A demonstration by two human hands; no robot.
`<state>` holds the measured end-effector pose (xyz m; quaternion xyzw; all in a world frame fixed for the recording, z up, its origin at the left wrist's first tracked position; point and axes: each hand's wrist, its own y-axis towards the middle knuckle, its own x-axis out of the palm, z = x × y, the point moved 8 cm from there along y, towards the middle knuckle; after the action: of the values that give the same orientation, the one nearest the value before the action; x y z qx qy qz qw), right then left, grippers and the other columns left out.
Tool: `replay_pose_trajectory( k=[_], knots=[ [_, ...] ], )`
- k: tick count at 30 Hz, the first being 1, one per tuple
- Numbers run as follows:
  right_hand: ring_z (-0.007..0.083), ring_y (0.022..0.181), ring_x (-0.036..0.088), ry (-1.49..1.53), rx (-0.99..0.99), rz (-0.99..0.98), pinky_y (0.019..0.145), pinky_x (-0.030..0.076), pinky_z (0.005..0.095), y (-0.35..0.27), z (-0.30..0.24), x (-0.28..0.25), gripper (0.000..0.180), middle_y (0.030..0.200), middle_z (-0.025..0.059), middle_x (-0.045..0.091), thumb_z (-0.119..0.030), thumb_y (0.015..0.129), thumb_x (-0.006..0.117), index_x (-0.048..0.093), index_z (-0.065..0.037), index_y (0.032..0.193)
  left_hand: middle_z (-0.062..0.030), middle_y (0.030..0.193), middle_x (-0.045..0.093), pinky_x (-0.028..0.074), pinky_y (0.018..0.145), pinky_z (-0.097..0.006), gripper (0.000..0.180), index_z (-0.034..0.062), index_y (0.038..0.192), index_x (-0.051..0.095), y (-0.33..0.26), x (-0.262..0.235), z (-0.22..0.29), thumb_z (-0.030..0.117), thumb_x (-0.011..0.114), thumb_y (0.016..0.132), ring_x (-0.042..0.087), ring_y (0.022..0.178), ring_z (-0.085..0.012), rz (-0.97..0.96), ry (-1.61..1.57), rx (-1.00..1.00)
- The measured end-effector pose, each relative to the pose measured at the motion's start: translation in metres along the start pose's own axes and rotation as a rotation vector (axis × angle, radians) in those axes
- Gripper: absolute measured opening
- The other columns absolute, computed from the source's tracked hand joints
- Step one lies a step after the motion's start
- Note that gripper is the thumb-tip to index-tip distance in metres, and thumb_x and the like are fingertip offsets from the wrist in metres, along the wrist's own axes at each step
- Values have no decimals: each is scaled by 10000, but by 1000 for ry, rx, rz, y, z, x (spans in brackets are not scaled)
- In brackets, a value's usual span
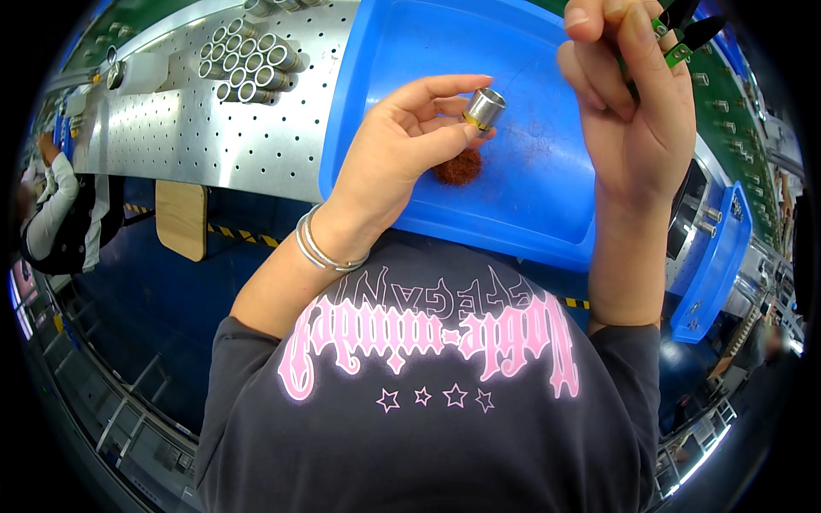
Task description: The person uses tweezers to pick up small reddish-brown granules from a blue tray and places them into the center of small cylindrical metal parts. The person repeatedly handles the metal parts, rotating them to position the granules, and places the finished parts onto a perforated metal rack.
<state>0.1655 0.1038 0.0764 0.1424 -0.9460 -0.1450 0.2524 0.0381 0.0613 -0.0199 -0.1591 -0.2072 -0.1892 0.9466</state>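
Blue tray [530, 205] on perforated metal table [295, 141], blue floor [171, 299] below; left grip [406, 137] holds a metal cylinder [488, 104], right grip [637, 103] a green-and-black tool [678, 56].

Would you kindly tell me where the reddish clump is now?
In the head view, the clump lies in the blue tray, just below the metal cylinder that the left hand holds.

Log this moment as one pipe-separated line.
left hand: holds metal cylinder over blue tray | right hand: holds green-and-black tool | reddish-brown clump: in tray
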Motion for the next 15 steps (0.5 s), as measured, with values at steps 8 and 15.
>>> replay_pose_trajectory(
  k=[8, 15],
  knots=[
    [12, 390, 233, 69, -24, 42, 399, 209, 171, 3, -3, -6, 143, 817, 141, 602, -182, 930, 471, 479, -40, 915, -101, 1045, 593, 461, 867, -299, 416, 31, 1248, 484, 2, 1, -2, 68, 571, 842, 595, 974, -205, 1, -49, -4],
    [11, 389, 236, -3, 12, -16, 395, 207, 171, 4, -4, -2, 141, 819, 142, 602, -175, 932, 467, 486, -37, 920, -101, 1042, 594, 464, 859, -299, 413, 30, 1242, 489, 3, 0, -3, 81, 577, 841, 596, 971, -208, -11, -51, 17]
  ],
)
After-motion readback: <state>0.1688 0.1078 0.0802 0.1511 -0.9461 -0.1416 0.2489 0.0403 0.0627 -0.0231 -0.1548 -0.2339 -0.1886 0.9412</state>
